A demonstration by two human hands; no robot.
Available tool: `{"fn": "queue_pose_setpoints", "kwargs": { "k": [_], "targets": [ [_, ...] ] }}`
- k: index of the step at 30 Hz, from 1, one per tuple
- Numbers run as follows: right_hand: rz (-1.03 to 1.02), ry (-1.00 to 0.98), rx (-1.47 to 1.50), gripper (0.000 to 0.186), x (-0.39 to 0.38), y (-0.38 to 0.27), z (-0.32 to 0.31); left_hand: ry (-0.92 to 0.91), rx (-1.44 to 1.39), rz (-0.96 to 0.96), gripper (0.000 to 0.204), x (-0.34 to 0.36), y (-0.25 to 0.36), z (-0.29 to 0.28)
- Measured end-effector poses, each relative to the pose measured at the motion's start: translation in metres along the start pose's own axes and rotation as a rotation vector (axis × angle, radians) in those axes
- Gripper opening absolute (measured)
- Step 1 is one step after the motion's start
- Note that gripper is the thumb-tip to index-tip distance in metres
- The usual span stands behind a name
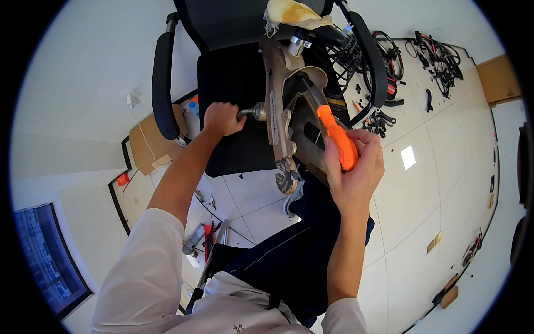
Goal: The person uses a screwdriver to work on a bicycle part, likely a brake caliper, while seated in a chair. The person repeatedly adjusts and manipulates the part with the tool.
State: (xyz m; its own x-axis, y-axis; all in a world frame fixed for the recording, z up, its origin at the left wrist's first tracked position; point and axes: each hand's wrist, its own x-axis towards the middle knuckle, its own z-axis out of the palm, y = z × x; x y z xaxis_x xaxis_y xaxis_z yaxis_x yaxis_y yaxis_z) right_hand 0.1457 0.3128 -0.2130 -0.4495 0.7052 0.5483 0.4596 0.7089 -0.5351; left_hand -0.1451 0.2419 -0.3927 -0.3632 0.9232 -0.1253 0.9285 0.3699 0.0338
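Note:
A worn bicycle frame point(273, 106) with scuffed metal tubes rests on a black office chair point(225, 147). At its top is a torn, pale saddle point(297, 14) on a metal seat post. My left hand point(222, 118) is closed around a bent metal rod point(242, 114) beside a round fitting on the frame's left side. In my right hand point(359, 172), thumb and fingers grip the orange handle of a tool point(339, 139). Its grey blade points up and left into the frame's opening, where its tip cannot be made out clearly.
Bicycle parts point(439, 61) and dark components point(381, 122) lie on the tiled floor at the right. A cardboard box point(153, 142) stands by the left wall. The chair's armrests point(165, 83) flank the frame. Tools point(194, 239) lie low on the left.

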Motion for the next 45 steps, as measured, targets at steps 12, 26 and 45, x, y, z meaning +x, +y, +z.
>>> {"fn": "queue_pose_setpoints", "kwargs": {
  "k": [12,26,45],
  "targets": [
    [-0.123,-0.032,0.048,0.032,0.001,0.005,-0.003,0.012,0.002,0.007,0.039,0.000,0.000,-0.001],
    [-0.015,0.038,0.123,0.038,-0.005,0.004,0.004,0.036,0.014,0.014,0.039,0.000,-0.003,0.003],
    [-0.136,0.027,0.052,0.045,0.003,0.006,0.003,-0.034,0.022,-0.028,0.040,0.000,0.001,-0.004]
  ]
}}
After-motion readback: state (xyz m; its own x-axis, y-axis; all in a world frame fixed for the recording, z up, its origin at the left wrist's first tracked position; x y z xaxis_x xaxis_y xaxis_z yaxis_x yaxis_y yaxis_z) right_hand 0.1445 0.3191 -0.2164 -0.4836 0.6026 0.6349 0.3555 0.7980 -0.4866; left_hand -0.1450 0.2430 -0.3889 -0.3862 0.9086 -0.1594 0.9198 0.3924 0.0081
